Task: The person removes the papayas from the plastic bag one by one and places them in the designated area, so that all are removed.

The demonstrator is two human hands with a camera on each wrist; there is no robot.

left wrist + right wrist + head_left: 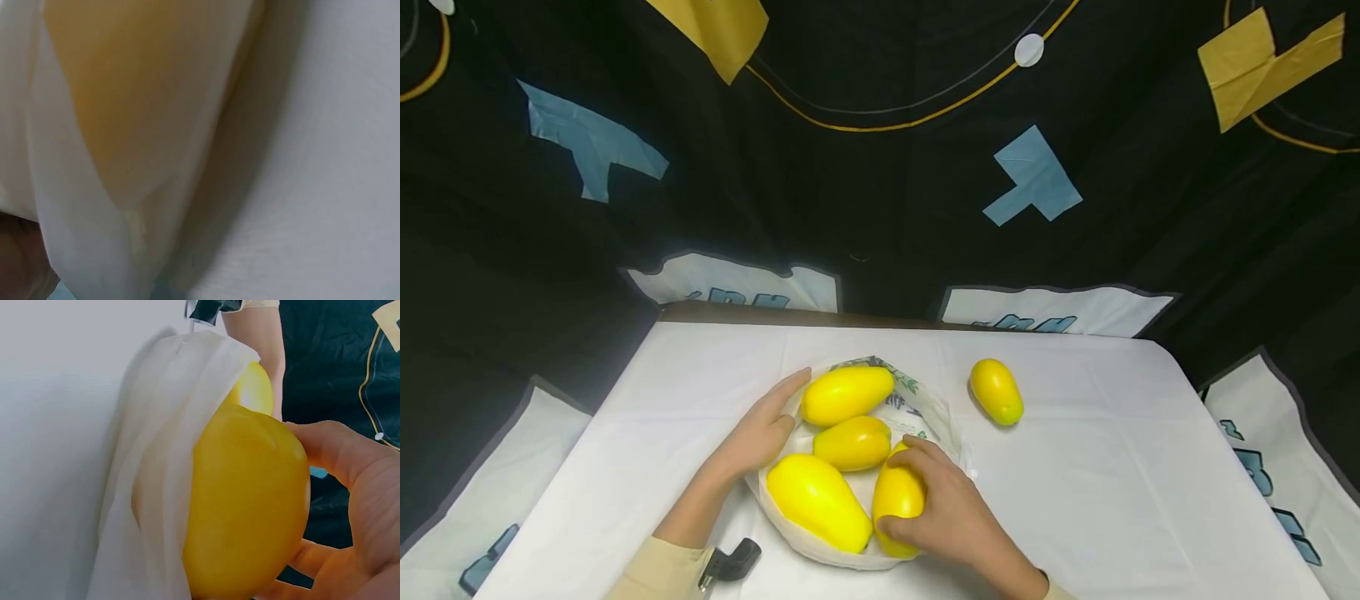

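The right hand [943, 504] holds a yellow fruit [897, 500] between curled fingers and thumb, at the near right of the open plastic bag [805, 537], which contains three more fruits [852, 443]. The left hand [760, 433] lies along the bag's left edge, fingers extended. A fifth fruit [997, 392] rests on the worktop [1112, 475], right of the bag

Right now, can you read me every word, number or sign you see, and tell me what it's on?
I can't read any.
Back left white patch: blue letter shapes, cut off at the bottom, unreadable.
Back right white patch: the same.
Right side white patch: blue shapes, too slanted to read.
Left side white patch: blue shapes, unreadable.
Bag: small printed marks, too blurred.
Yellow fruits: no writing visible.
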